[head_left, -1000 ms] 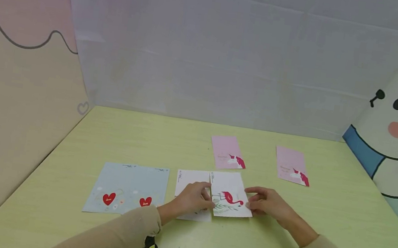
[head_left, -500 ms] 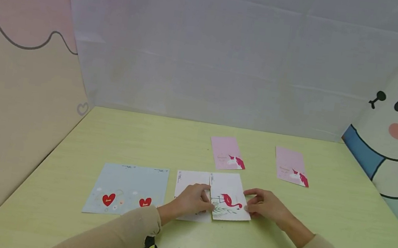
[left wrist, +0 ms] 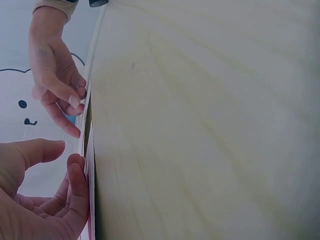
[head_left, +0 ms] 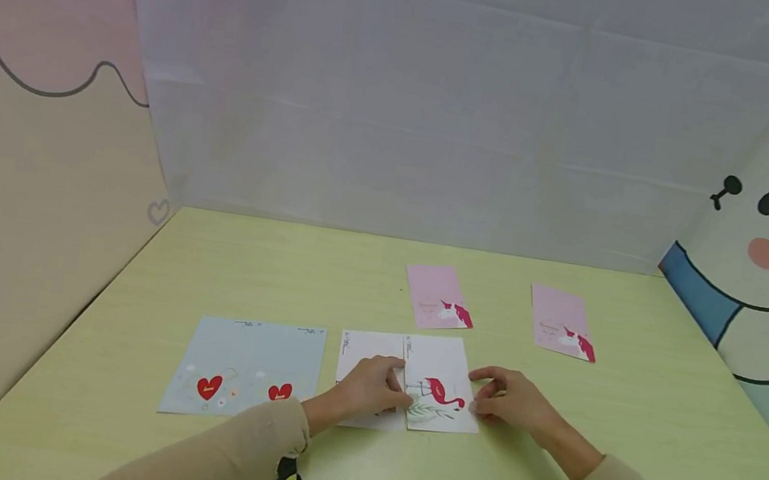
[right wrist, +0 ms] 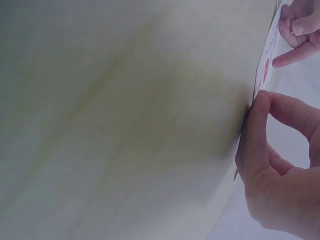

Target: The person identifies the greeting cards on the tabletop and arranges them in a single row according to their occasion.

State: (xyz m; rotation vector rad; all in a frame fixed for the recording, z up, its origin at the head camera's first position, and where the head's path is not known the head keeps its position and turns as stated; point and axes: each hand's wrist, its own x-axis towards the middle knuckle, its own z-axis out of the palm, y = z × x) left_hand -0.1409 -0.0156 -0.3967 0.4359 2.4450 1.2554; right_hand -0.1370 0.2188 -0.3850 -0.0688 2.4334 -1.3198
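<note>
A pale yellow wood-grain surface (head_left: 77, 410) carries two light-blue rectangular paper cards (head_left: 247, 368) with red hearts, lying edge to edge. To their right, a white rectangular paper card with a red flamingo (head_left: 441, 385) lies directly beside a second white rectangular paper card (head_left: 371, 345), partly hidden under a person's left hand (head_left: 373, 384). That hand's fingers are relaxed, grasping nothing, at the seam. The right hand (head_left: 517, 399) has thumb and forefinger parted along the flamingo card's outer edge; whether they pinch it cannot be told. Farther back, two pink rectangular paper cards with unicorns, a left one (head_left: 439, 296) and a right one (head_left: 563, 322), lie apart. Too firm a push from the right hand could ride one white card over the other or buckle it. A dragging left thumb could skew the covered card. Smallest of all, the seam could gape if paper clings to a lifting fingertip.
</note>
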